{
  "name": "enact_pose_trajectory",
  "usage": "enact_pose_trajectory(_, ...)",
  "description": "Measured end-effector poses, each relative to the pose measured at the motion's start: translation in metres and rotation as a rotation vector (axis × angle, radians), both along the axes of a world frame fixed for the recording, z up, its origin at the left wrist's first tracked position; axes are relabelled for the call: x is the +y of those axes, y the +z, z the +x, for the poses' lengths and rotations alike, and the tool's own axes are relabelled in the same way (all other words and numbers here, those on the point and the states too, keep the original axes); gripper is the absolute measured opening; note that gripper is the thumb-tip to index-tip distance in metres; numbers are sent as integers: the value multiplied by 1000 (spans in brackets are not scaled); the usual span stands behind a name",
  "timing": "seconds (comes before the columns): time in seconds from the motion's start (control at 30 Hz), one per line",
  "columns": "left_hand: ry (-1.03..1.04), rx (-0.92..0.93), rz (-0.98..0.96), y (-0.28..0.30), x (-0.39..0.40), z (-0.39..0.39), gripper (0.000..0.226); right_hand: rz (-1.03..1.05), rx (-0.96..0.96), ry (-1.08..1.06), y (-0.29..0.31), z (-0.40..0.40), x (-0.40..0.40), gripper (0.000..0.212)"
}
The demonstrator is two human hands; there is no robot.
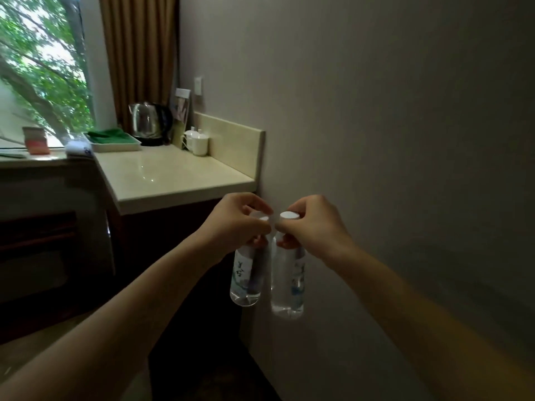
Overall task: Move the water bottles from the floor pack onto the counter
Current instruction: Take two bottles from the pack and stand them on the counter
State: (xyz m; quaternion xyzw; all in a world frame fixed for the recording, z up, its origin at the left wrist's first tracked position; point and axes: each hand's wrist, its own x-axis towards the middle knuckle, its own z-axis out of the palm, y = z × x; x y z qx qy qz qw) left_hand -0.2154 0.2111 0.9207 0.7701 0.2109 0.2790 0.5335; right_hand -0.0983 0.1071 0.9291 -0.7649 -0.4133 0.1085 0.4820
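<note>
I see left hand (231, 224) with fingers curled round neck of left bottle (246, 277), right hand (314, 227) same on right bottle (288, 285). Both bottles hang upright in air, side by side, nearly touching, below desk (173, 175) edge, near wall. Desk far end: kettle (147, 124), white cups (197, 141), tray with green cloth (113, 140).

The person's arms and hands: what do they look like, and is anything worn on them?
Both forearms are bare from the lower edge of the picture to the wrists; no sleeve shows. The left hand and the right hand wear no glove. No watch, bracelet or ring can be seen on either. The light is dim, so small details such as nails are hard to tell.
</note>
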Motion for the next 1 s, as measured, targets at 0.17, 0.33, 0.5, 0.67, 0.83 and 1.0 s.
enact_pose_trajectory(0.17, 41, -112, 16, 7, 43, -40, 22, 16, -23, -30, 13, -36, 43, 21)
enact_pose_trajectory(0.33, 121, -293, 99, 7, 104, -88, 19, 93, 7, -124, 30, -68, 108, 30)
enact_pose_trajectory(0.5, 194, -370, 111, 11, 168, -127, 23, 157, 5, -136, 42, -98, 176, 32)
enact_pose_trajectory(0.67, 215, -393, 165, 22, 227, -139, 24, 231, 26, -134, 49, -122, 232, 34)
enact_pose_trajectory(0.83, 204, -412, 150, 23, 282, -132, 27, 247, -77, -202, 50, -124, 300, 36)
enact_pose_trajectory(1.0, 214, -417, 157, 20, 346, -111, 23, 273, -98, -179, 46, -111, 369, 35)
